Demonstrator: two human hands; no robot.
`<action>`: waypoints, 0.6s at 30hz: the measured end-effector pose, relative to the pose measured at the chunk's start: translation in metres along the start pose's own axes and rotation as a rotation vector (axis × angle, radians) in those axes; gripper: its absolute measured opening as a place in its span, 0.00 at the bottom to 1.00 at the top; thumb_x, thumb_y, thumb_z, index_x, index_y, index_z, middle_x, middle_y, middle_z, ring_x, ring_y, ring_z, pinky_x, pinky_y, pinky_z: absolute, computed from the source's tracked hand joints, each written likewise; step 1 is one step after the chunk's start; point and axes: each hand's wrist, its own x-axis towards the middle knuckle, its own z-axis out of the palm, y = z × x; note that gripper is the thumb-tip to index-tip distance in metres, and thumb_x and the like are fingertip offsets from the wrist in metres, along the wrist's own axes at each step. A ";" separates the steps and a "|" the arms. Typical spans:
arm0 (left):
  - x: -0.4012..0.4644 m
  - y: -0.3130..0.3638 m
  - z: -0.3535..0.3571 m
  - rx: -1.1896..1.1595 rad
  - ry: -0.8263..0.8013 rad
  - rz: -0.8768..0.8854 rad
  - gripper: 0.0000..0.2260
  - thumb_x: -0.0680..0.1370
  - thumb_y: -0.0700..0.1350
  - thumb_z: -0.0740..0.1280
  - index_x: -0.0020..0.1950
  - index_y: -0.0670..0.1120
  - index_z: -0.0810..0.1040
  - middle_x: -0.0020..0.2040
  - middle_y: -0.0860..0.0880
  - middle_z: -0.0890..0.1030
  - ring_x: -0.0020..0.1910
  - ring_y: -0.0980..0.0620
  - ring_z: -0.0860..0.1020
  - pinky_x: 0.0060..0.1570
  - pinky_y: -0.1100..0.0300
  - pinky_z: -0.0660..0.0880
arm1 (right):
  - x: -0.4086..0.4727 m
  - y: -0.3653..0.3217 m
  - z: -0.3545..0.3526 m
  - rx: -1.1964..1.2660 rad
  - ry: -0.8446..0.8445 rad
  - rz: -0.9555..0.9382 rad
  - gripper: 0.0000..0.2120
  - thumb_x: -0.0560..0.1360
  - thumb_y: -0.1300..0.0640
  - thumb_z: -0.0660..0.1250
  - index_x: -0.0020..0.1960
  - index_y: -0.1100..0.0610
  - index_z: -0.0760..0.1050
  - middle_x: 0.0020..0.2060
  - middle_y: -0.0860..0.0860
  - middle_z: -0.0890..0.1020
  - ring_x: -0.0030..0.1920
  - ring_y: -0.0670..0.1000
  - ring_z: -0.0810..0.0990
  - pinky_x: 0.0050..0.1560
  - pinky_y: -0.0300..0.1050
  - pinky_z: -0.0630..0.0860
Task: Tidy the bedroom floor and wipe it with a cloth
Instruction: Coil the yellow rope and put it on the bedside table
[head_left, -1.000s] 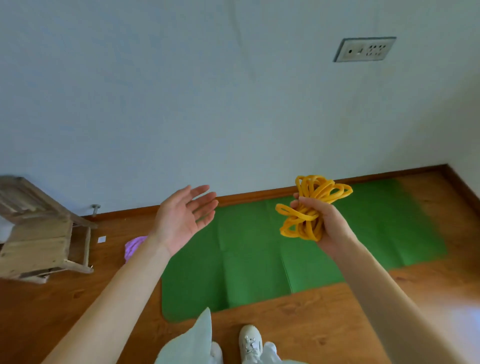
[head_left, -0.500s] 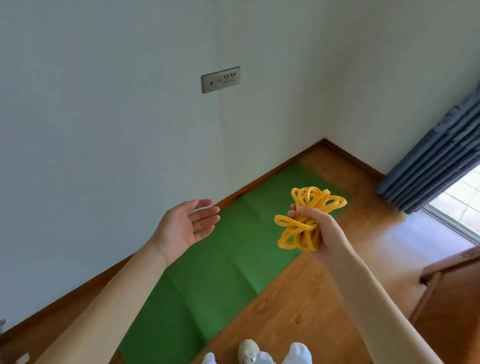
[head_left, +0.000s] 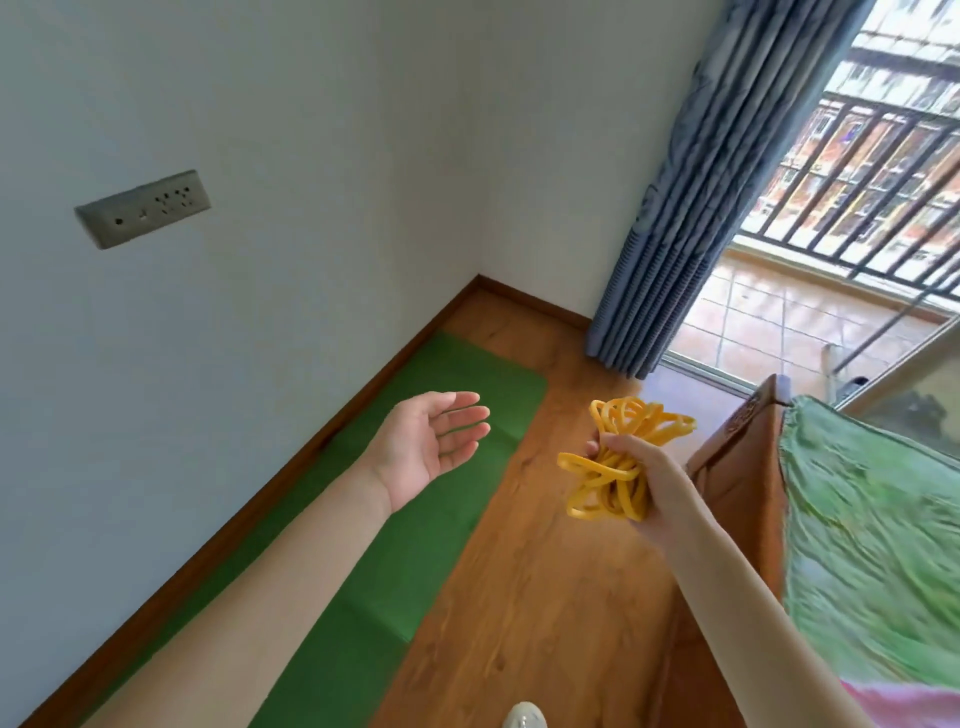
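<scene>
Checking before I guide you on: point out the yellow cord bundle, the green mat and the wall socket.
yellow cord bundle (head_left: 608, 480): head view, on the loops beside the fist.
green mat (head_left: 415, 561): head view, bare middle panel.
wall socket (head_left: 143, 209): head view, centre of the plate.

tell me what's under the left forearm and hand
The green mat lies on the wooden floor along the wall, below the open left hand. The forearm covers a strip of the mat, so what lies on that strip cannot be seen.

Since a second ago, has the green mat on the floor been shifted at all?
Cannot tell. The green mat lies along the skirting board as before; only the camera has swung right, toward the curtain.
</scene>
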 end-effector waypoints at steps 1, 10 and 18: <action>0.017 0.001 0.017 0.000 -0.023 -0.011 0.10 0.79 0.42 0.57 0.51 0.41 0.78 0.44 0.45 0.82 0.44 0.49 0.81 0.46 0.56 0.76 | 0.008 -0.014 -0.012 -0.005 0.012 -0.006 0.02 0.75 0.62 0.62 0.47 0.59 0.73 0.32 0.52 0.81 0.29 0.47 0.80 0.28 0.37 0.76; 0.145 0.015 0.130 0.037 -0.123 -0.079 0.11 0.79 0.43 0.58 0.53 0.41 0.78 0.46 0.44 0.82 0.45 0.48 0.81 0.48 0.55 0.77 | 0.076 -0.120 -0.094 0.049 0.117 -0.077 0.09 0.75 0.61 0.63 0.54 0.61 0.72 0.33 0.52 0.82 0.30 0.48 0.81 0.28 0.38 0.76; 0.252 0.048 0.187 0.149 -0.211 -0.113 0.11 0.79 0.44 0.58 0.53 0.41 0.78 0.46 0.44 0.83 0.46 0.48 0.81 0.46 0.55 0.76 | 0.144 -0.171 -0.127 0.118 0.195 -0.147 0.05 0.74 0.60 0.63 0.49 0.60 0.74 0.34 0.51 0.82 0.32 0.48 0.79 0.30 0.38 0.75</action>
